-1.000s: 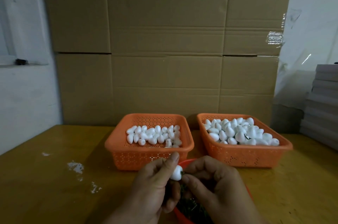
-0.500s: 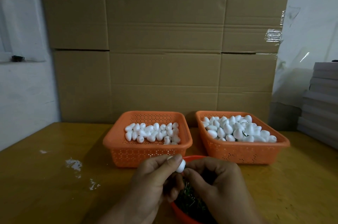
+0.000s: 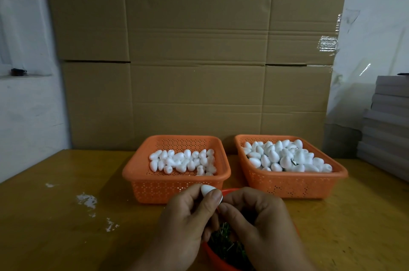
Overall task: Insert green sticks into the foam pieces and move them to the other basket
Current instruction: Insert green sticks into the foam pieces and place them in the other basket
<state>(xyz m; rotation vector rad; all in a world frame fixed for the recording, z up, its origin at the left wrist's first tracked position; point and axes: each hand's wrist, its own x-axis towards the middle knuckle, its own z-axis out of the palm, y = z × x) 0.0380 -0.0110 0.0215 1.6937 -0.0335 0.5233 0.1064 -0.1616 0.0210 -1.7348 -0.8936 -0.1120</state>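
My left hand [image 3: 188,219] pinches a small white egg-shaped foam piece [image 3: 207,190] between thumb and fingers, just in front of the left orange basket [image 3: 141,173]. My right hand [image 3: 259,222] is curled with its fingertips pressed against the foam piece's lower end; a stick between them cannot be made out. Under both hands sits a red bowl [image 3: 215,258] holding several green sticks [image 3: 225,244]. The left basket holds a thin layer of foam pieces, the right orange basket [image 3: 294,184] a taller heap.
Both baskets stand side by side on a yellow-brown table [image 3: 66,215] with white crumbs [image 3: 87,201] on its left part. Large cardboard boxes [image 3: 197,60] form a wall right behind the baskets. A stack of grey boards [image 3: 387,129] rises at the right edge.
The view tilted slightly, so baskets and hands sit a bit higher in the frame. My left thumb has rolled the foam piece so more of it shows above the fingers.
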